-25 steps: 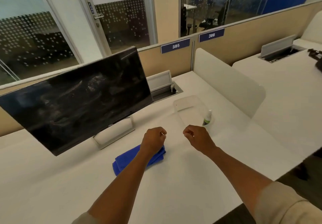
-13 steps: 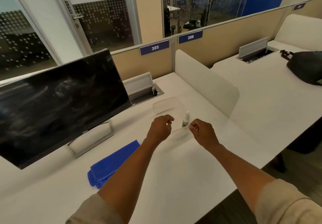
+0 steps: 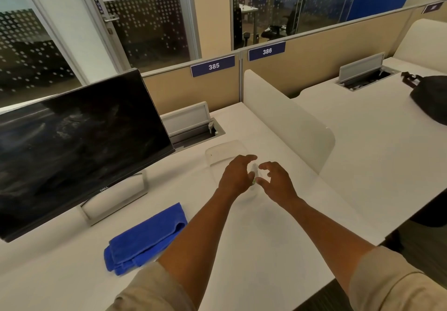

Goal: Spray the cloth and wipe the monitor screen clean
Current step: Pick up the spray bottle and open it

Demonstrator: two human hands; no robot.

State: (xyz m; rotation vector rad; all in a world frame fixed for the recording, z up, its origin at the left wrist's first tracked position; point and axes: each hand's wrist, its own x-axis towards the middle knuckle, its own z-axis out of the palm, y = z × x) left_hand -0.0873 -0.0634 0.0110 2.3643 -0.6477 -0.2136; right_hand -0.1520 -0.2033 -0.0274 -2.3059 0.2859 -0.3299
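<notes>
Both hands are out over the white desk [image 3: 278, 250] and closing in on the little spray bottle [image 3: 254, 174], which stands upright between them, mostly hidden. The left hand [image 3: 235, 177] has its fingers spread and lightly curved on the bottle's left side; the right hand [image 3: 274, 182] mirrors it on the right, fingers arched, thumb toward the bottle. Whether either hand actually touches the bottle, I can't tell, but neither has wrapped round it. The blue cloth [image 3: 145, 238] lies folded on the desk, down to the left, near the left forearm and just in front of the monitor stand [image 3: 116, 204]. The monitor [image 3: 77, 146] sits at the left, its dark screen streaked with smears. A clear plastic sheet [image 3: 225, 152] lies just behind the hands. A black bag [image 3: 430, 97] rests on the neighbouring desk at far right.
</notes>
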